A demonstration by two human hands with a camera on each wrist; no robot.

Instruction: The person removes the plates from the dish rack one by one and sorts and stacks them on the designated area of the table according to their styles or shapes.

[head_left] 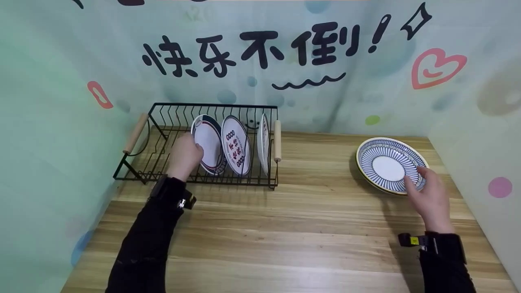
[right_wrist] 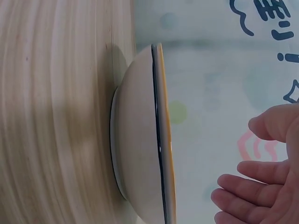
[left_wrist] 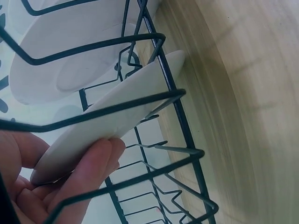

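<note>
left of centre, a black wire rack stands on the wooden table; there the left hand pinches the edge of a white plate with a dark and red border. two more plates stand upright to its right. at the right, the right hand, thumb and fingers spread, hovers just beside a stack of blue-patterned dishes.

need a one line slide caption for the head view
Left hand grips a plate in the black wire rack while the right hand hovers above a blue-patterned dish
</note>
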